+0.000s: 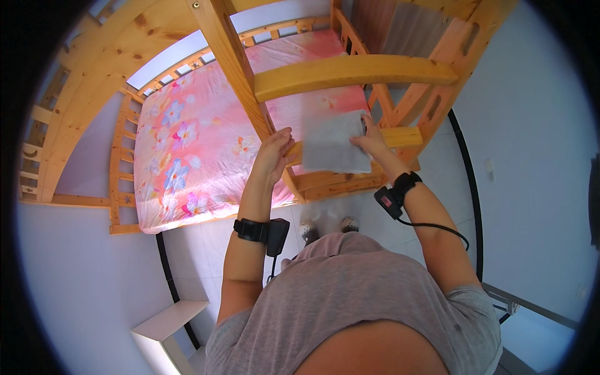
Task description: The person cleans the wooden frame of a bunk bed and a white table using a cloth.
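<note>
My right hand (370, 138) grips the right edge of a folded pale grey cloth (335, 145), which looks slightly blurred. The cloth lies in front of a lower rung (405, 137) of a wooden bunk-bed ladder and hides part of it. My left hand (276, 150) is at the ladder's left rail (241, 84), close to the rung's left end; its fingers are bent, and whether they grip the wood cannot be told. A higher, wide rung (351, 72) crosses above both hands.
Behind the ladder is the lower bunk's mattress with a pink floral sheet (187, 154). The upper bunk's wooden side board (117, 47) curves at upper left. A white shelf unit (171, 318) stands at lower left. Walls flank both sides, and my feet stand on the tiled floor (201, 253).
</note>
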### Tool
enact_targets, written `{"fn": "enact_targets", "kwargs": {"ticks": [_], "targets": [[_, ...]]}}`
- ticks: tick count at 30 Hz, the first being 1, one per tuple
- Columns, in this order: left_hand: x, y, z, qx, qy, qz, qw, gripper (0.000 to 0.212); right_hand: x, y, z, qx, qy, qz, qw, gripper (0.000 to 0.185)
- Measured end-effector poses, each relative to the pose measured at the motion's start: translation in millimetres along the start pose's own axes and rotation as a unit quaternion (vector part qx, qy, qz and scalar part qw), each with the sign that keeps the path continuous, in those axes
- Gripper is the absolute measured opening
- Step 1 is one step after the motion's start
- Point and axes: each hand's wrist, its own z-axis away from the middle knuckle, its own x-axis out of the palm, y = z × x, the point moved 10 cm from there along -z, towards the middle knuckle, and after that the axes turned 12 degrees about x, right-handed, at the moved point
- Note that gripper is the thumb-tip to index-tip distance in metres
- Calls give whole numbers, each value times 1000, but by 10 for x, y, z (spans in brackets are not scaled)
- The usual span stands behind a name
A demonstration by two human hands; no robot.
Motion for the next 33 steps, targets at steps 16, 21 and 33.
{"fn": "enact_targets", "kwargs": {"ticks": [16, 21, 33], "targets": [[-210, 78, 172, -7, -96, 121, 988, 28, 1524, -438, 570, -254, 39, 438, 862, 64], [-137, -66, 87, -5, -117, 125, 985, 32, 1393, -344, 595, -300, 41, 462, 833, 56], [-249, -781, 283, 65, 80, 374, 922, 19, -626, 587, 203, -275, 134, 486, 819, 48]]}}
